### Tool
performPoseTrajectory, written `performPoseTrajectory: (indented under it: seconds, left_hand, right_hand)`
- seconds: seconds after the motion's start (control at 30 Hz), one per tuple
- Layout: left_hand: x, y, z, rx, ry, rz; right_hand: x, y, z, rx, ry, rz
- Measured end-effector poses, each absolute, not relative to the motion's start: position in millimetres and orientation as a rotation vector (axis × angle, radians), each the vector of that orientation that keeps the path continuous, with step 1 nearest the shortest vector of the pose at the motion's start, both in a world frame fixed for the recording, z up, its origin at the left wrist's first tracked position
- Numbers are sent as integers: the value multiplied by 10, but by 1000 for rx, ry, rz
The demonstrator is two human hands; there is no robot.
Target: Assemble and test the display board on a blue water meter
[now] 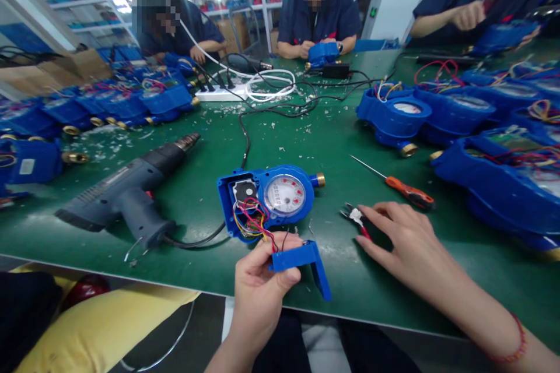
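Observation:
My left hand (262, 280) pinches a small blue plastic cover (295, 257), which has an angled flap hanging at its right end. Red, black and yellow wires run from it to the open compartment of a blue water meter (289, 172) lying just beyond. Inside that compartment are a black part and coloured wires; the round dial faces up, and a brass fitting sticks out to the right. On the right, my right hand (400, 233) has its thumb and fingers around red-handled wire cutters (355, 214), low at the tabletop. Their jaws point left, and the hand partly hides the handles.
A heat gun (131, 186) lies left on the green table (297, 134). An orange-handled screwdriver (406, 191) lies beyond my right hand. Blue meters (394, 111) line both sides. A power strip (223, 92), cables and white scraps lie farther back. Several co-workers sit opposite.

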State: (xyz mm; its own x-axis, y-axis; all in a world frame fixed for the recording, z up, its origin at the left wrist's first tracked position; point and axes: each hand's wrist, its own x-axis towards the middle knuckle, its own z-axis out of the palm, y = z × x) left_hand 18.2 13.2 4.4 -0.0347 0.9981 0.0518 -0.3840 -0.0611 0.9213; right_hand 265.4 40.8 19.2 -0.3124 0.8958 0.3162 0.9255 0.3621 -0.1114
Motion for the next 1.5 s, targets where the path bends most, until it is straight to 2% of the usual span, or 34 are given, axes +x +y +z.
performPoseTrajectory:
  seconds: [0.13, 0.3, 0.4, 0.7, 0.97, 1.17, 1.27, 1.5]
  left_hand:
    - [161, 121, 102, 937, 845, 1435]
    - [165, 111, 153, 941, 861, 1467]
    - [148, 121, 187, 994, 899, 1476]
    - [96, 155, 351, 1142, 1110, 1412]
    - [93, 175, 375, 1205, 1182, 1392]
    - [97, 184, 356, 1080, 1121, 1371]
    - [115, 187, 373, 1032, 1099, 1362]
    - [129, 183, 327, 1070, 1048, 1430]
  right_hand:
    - [2490, 461, 392, -1340, -2198, -88]
    - [2026, 431, 742, -909, -2125, 580]
    - [1806, 441, 762, -772, -2162, 738]
    - [1722, 604, 824, -690, -2470, 575]
    - [1701, 524, 779, -687, -2557, 191]
    - [1700, 541, 684, -762, -2257, 658]
    - [1717, 556, 697, -771, -2239, 789]
    - [1669, 583, 666, -859, -2137, 816]
